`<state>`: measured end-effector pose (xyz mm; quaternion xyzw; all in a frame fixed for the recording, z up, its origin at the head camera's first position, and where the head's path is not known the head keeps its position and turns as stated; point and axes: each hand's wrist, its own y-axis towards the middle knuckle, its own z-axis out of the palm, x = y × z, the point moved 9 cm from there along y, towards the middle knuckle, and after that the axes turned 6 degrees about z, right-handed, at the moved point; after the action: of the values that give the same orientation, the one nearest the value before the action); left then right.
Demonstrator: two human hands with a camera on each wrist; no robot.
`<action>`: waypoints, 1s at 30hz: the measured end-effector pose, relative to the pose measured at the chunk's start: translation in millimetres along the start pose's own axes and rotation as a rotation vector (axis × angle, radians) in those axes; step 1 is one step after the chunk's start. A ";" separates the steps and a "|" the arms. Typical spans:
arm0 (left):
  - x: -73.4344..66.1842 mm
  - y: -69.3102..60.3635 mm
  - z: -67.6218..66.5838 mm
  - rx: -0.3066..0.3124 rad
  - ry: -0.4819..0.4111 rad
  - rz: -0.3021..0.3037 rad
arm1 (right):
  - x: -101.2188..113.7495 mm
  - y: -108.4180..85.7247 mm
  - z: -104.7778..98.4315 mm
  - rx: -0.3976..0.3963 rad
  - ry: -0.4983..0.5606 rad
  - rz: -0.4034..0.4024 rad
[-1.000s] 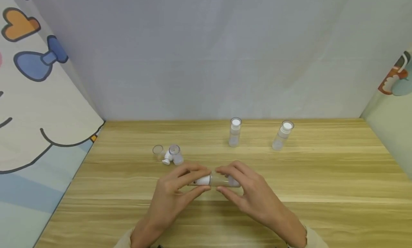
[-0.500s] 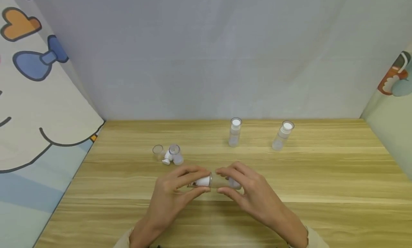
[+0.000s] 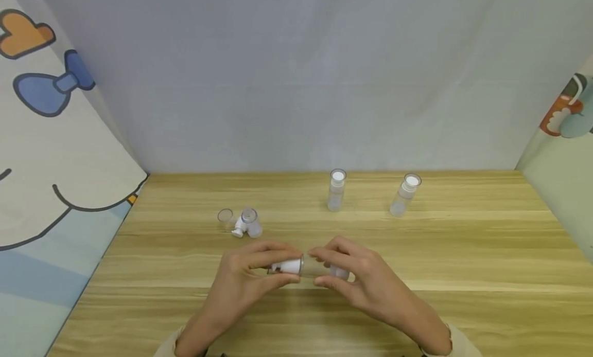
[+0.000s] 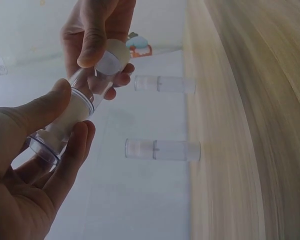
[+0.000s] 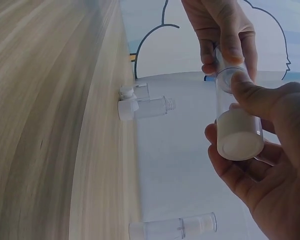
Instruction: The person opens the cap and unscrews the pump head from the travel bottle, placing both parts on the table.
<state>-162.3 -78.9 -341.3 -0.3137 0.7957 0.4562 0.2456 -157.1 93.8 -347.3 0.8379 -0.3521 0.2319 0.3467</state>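
A clear pump bottle (image 3: pixel 339 272) with a white base lies sideways between both hands above the table. My left hand (image 3: pixel 241 277) grips its pump end, where a white collar (image 3: pixel 291 266) shows through a clear cap. My right hand (image 3: pixel 370 274) holds the body near the white base (image 5: pixel 240 137), thumb on the clear wall and fingers around it. In the left wrist view, the cap's rim sits against the body, with the thumb and fingers of the left hand on either side. The right fingers partly hide the body.
Two capped pump bottles, one (image 3: pixel 336 192) near the middle and another (image 3: pixel 403 197) to its right, stand at the table's back. On the left stand an uncapped bottle (image 5: pixel 152 107) and a clear cap (image 3: pixel 226 220), with a white pump head (image 3: pixel 238 227) between them. A pale curtain (image 3: pixel 296 89) rises behind.
Both hands have sunk slightly toward the near side with the bottle, and its base end tilts a little nearer. The grips look the same; the things on the table stay put.
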 end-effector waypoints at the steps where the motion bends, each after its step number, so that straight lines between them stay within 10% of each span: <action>1: 0.1 -0.1 0.3 0.006 -0.004 -0.005 | 0.1 -0.3 -0.3 0.002 0.001 -0.002; 17: 0.8 -1.8 -0.6 -0.006 -0.011 -0.015 | 2.5 -0.2 -1.1 -0.034 -0.006 -0.035; 30: -9.5 -1.4 -2.5 -0.030 0.029 0.087 | 7.1 -1.6 -5.0 -0.073 -0.018 -0.049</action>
<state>-155.0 -79.1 -334.4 -0.2888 0.8051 0.4740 0.2093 -152.0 95.3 -340.2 0.8350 -0.3430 0.2028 0.3794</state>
